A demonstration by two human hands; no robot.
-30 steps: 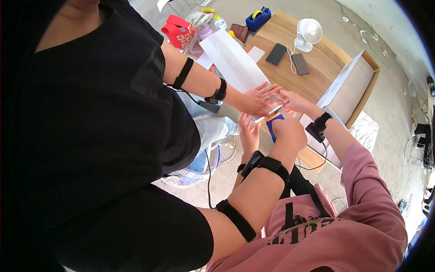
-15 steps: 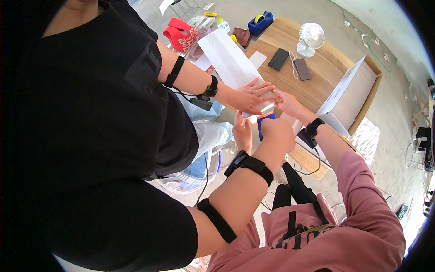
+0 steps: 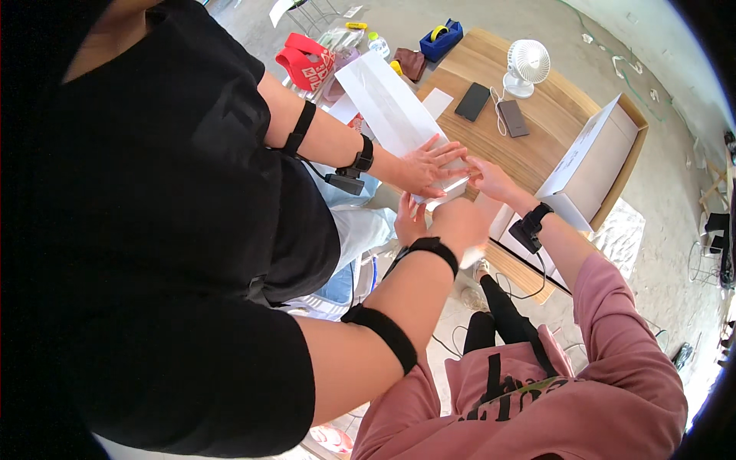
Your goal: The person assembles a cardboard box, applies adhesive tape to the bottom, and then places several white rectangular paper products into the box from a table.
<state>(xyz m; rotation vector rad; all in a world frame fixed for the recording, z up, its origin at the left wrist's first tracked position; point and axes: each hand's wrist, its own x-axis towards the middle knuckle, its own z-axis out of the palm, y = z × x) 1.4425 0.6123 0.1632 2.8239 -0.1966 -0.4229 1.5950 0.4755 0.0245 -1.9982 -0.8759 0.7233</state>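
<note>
My left hand lies flat with spread fingers on the near end of a long white box. Just below it, my right hand is closed in a fist at the box's end. Half a second ago a blue tool with an orange edge showed in that fist; my hand now hides it, and a pale blurred patch shows beside the wrist. A co-worker's hand touches the box's right side, fingertips by mine. Their other hand supports the box from below, partly behind my right hand.
On the wooden table are a white fan, a dark phone, a power bank with a cable and a blue tape dispenser. An open carton stands at the right. A red bag is farther left.
My right hand has turned and shifted slightly left, so the blue tool is now out of sight. My left hand and the co-worker's hands stay nearly in place on the box.
</note>
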